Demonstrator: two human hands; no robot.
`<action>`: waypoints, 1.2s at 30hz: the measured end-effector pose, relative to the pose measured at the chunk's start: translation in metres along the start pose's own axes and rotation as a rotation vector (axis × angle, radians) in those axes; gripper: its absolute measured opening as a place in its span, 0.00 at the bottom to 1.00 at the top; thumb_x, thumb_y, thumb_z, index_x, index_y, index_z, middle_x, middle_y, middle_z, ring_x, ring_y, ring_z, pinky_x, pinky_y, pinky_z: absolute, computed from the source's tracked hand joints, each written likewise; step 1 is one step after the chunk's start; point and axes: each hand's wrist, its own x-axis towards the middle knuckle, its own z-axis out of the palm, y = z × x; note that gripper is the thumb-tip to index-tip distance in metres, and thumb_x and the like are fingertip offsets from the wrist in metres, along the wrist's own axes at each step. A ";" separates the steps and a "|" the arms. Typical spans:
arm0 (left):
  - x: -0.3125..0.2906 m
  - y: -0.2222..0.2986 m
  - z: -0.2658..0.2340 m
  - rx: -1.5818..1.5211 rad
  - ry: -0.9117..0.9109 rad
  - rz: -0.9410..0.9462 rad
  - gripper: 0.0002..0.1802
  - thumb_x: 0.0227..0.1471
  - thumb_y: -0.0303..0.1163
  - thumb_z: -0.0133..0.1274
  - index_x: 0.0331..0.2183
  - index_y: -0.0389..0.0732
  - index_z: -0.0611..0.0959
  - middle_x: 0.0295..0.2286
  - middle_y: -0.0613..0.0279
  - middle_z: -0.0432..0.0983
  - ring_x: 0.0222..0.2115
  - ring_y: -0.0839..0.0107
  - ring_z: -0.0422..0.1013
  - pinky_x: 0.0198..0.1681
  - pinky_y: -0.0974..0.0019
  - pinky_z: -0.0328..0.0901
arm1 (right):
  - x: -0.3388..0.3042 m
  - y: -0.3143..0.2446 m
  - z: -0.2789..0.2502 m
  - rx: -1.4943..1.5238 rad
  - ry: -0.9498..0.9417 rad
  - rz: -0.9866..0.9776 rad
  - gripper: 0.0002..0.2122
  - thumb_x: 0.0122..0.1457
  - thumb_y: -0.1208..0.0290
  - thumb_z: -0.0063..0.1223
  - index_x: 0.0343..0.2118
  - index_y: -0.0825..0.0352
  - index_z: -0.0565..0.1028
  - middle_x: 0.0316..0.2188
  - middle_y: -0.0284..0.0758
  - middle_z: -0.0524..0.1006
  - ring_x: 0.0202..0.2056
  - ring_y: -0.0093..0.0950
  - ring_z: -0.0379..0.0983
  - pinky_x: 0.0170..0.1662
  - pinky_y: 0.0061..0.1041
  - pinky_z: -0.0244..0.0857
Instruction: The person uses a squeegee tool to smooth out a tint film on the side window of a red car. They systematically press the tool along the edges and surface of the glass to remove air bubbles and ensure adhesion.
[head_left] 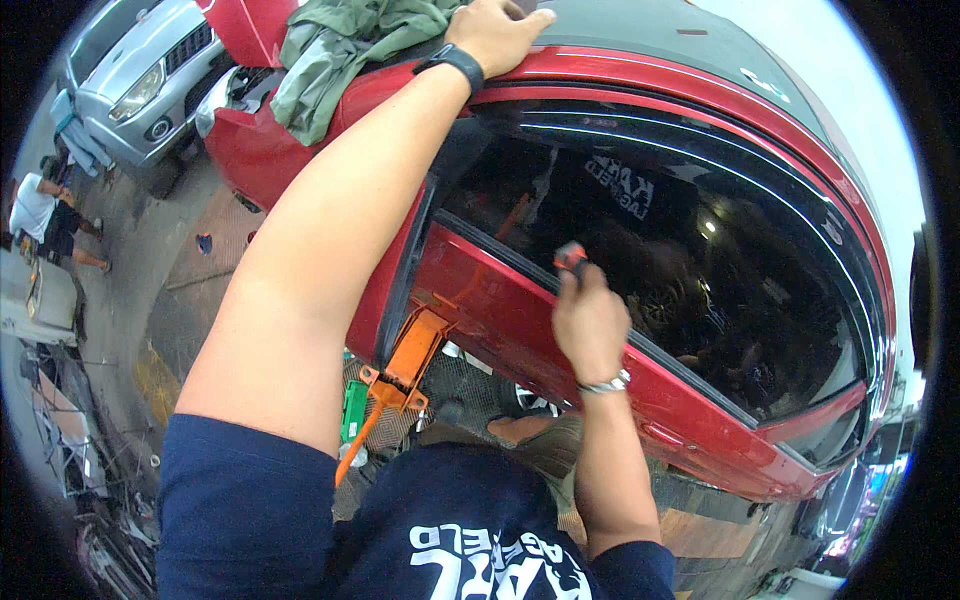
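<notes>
Left hand (495, 38): mine, on car (500, 305), part open; can't tell if gripping.
Right hand (593, 325): mine, closed round tool (570, 256), at car's window (660, 270).
Jack (415, 345): beside car.

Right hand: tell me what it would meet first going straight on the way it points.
Most likely the dark car window, with the red-and-black tool in the right hand leading; the gap between is unclear.
</notes>
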 end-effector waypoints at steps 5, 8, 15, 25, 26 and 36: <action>0.011 -0.026 0.010 0.159 -0.028 0.003 0.35 0.47 0.64 0.56 0.35 0.38 0.88 0.36 0.46 0.83 0.41 0.52 0.78 0.50 0.56 0.69 | 0.041 -0.087 0.054 0.088 -0.034 -0.150 0.12 0.63 0.61 0.48 0.35 0.67 0.75 0.24 0.52 0.80 0.28 0.51 0.79 0.33 0.49 0.73; 0.012 -0.027 0.006 0.148 -0.023 0.008 0.35 0.47 0.64 0.55 0.35 0.38 0.88 0.36 0.46 0.83 0.41 0.52 0.78 0.50 0.56 0.69 | 0.045 -0.103 0.070 0.196 0.024 -0.206 0.12 0.64 0.61 0.48 0.36 0.66 0.75 0.24 0.52 0.80 0.28 0.51 0.79 0.33 0.49 0.72; 0.000 0.001 0.005 0.025 -0.013 0.005 0.29 0.52 0.54 0.58 0.28 0.32 0.85 0.28 0.42 0.81 0.33 0.50 0.79 0.40 0.55 0.71 | -0.018 0.017 0.029 0.086 0.149 -0.021 0.10 0.63 0.62 0.52 0.38 0.64 0.75 0.20 0.50 0.78 0.24 0.52 0.76 0.26 0.51 0.68; 0.016 -0.020 0.011 0.171 -0.096 -0.001 0.36 0.50 0.62 0.54 0.38 0.35 0.87 0.38 0.45 0.82 0.42 0.54 0.78 0.50 0.59 0.69 | 0.043 -0.078 0.059 0.244 0.019 -0.134 0.13 0.65 0.59 0.48 0.35 0.65 0.74 0.23 0.51 0.79 0.27 0.52 0.78 0.34 0.51 0.72; 0.015 -0.018 0.009 0.183 -0.112 -0.014 0.35 0.52 0.61 0.54 0.39 0.33 0.87 0.39 0.45 0.82 0.41 0.55 0.79 0.49 0.60 0.69 | 0.048 -0.088 0.059 0.290 0.055 -0.143 0.13 0.65 0.59 0.47 0.35 0.65 0.74 0.24 0.52 0.80 0.28 0.52 0.78 0.36 0.50 0.72; 0.005 -0.004 -0.003 0.047 -0.033 -0.009 0.29 0.53 0.53 0.58 0.31 0.31 0.85 0.29 0.42 0.82 0.33 0.52 0.79 0.40 0.57 0.70 | 0.025 0.007 -0.022 0.415 0.138 -0.019 0.14 0.64 0.58 0.47 0.40 0.65 0.75 0.26 0.54 0.79 0.31 0.55 0.77 0.34 0.53 0.69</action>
